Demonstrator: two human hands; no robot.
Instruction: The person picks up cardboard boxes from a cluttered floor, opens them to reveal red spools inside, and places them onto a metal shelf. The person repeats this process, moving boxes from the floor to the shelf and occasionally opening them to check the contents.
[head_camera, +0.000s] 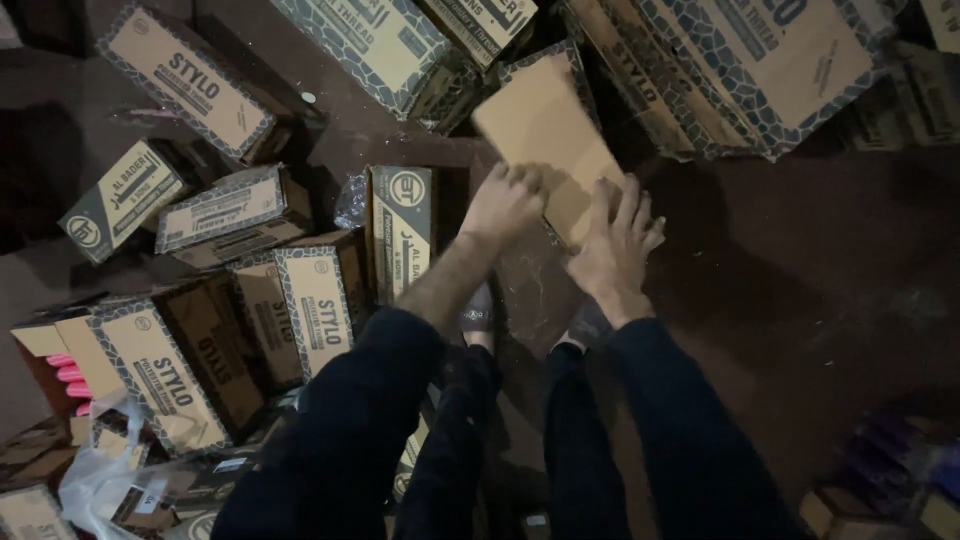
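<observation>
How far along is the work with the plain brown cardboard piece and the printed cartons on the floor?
Done: nothing looks stacked; printed cardboard cartons lie scattered on the dark floor. In hand: the left hand and right hand both grip a plain brown cardboard piece, blurred. Left: an open carton showing pink spools and many tipped cartons around.

left hand (503, 205) + right hand (612, 243) grip flat cardboard piece (545, 135) | patterned cartons (300, 300) scattered | dark floor (800, 270)
</observation>
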